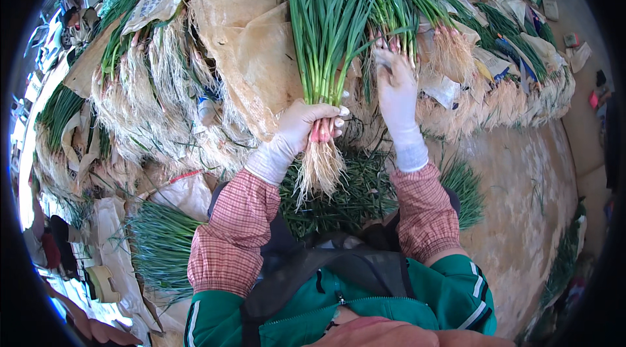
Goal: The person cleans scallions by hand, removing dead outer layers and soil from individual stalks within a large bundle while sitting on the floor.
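Note:
My left hand (305, 124), in a white glove, is closed around a bunch of young green garlic (325, 73) just above its reddish bulbs. Long green leaves point away from me, and pale roots (320, 166) hang down below the fist. My right hand (397, 83), gloved too, reaches forward to more garlic stalks (398, 29) on the heap. Its fingers touch or lie very near their pinkish bulbs; whether they grip any is not clear.
Tan woven sacking (244, 39) covers part of the heap. Rooted bunches (156, 88) lie at left, others (513, 97) at right. Loose green leaves (352, 190) cover the ground before me, with leaf piles at left (164, 247) and right (462, 195).

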### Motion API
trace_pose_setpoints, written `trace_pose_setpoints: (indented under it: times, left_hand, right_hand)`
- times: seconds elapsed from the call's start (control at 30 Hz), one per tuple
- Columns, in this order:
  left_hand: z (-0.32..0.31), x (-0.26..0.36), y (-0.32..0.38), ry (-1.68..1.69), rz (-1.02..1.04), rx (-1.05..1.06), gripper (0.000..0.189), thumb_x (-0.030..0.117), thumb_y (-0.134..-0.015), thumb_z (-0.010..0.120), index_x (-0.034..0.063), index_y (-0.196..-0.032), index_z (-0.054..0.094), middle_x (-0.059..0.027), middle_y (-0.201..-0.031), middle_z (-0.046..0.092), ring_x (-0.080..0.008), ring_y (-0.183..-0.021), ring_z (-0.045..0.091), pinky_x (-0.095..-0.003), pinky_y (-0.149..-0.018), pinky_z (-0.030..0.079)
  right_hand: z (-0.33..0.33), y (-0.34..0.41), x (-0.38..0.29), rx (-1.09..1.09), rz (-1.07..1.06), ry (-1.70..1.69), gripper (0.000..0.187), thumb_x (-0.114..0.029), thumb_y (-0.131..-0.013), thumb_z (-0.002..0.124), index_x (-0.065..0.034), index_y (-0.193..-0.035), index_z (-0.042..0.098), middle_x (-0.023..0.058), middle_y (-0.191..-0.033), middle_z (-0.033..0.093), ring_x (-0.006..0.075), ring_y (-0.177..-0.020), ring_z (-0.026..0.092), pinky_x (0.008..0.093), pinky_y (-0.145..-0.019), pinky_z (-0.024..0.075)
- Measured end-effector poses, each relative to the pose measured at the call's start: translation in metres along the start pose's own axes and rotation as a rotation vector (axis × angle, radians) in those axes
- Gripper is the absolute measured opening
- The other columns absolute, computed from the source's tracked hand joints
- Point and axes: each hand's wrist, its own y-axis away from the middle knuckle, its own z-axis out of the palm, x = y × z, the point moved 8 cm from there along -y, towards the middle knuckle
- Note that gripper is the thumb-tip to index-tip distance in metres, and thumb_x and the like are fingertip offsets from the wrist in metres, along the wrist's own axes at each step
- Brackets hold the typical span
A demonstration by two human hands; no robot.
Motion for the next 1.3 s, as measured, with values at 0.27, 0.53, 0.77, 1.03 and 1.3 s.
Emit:
trace_pose_setpoints:
  times: [0.27, 0.53, 0.77, 1.03, 1.3]
  left_hand:
    - [-0.005, -0.007, -0.006, 0.071, 0.004, 0.013, 0.035, 0.012, -0.085, 0.067, -0.0030, -0.116, 0.060, -0.0085, -0.084, 0.066, -0.0159, -0.066, 0.063, -0.0298, -0.063, 0.057]
    - [0.001, -0.021, -0.012, 0.140, -0.108, -0.075, 0.022, 0.015, -0.085, 0.067, -0.0002, -0.101, 0.062, -0.0047, -0.081, 0.063, -0.0151, -0.069, 0.063, -0.0306, -0.062, 0.057]
    - [0.010, -0.013, -0.007, 0.172, -0.043, -0.149, 0.019, 0.017, -0.089, 0.062, 0.0030, -0.101, 0.056, -0.0034, -0.081, 0.059, -0.0190, -0.076, 0.064, -0.0354, -0.065, 0.058]
    - [0.008, 0.039, 0.001, 0.161, 0.230, -0.045, 0.027, 0.018, -0.092, 0.058, -0.0002, -0.112, 0.055, 0.0028, -0.071, 0.047, -0.0116, -0.065, 0.052, -0.0281, -0.064, 0.050]
    - [0.017, 0.012, -0.031, 0.147, 0.098, -0.056, 0.032, 0.014, -0.088, 0.063, -0.0002, -0.116, 0.058, 0.0015, -0.073, 0.056, -0.0074, -0.060, 0.055, -0.0210, -0.057, 0.049]
  right_hand:
    - [0.050, -0.024, -0.024, -0.463, -0.525, 0.696, 0.021, -0.017, -0.075, 0.065, -0.0087, -0.092, 0.057, 0.0072, -0.093, 0.056, 0.0257, -0.094, 0.056, 0.0430, -0.091, 0.0375]
    - [0.070, -0.005, -0.015, -0.448, -0.490, 0.880, 0.002, -0.010, -0.078, 0.057, -0.0095, -0.077, 0.056, 0.0062, -0.068, 0.060, 0.0228, -0.063, 0.064, 0.0351, -0.061, 0.0513]
    - [0.049, -0.021, 0.042, -0.112, -0.137, 0.785, 0.007, -0.010, -0.081, 0.054, -0.0076, -0.075, 0.056, 0.0098, -0.067, 0.062, 0.0234, -0.064, 0.065, 0.0357, -0.054, 0.0509]
    - [0.032, 0.056, 0.018, -0.547, -0.161, 0.192, 0.020, -0.016, -0.089, 0.057, -0.0079, -0.102, 0.068, 0.0124, -0.101, 0.068, 0.0240, -0.086, 0.066, 0.0344, -0.075, 0.0538]
    - [-0.036, -0.037, 0.081, -0.266, 0.315, 0.816, 0.031, -0.035, -0.086, 0.059, -0.0068, -0.097, 0.066, 0.0174, -0.082, 0.068, 0.0320, -0.079, 0.067, 0.0419, -0.069, 0.0524]
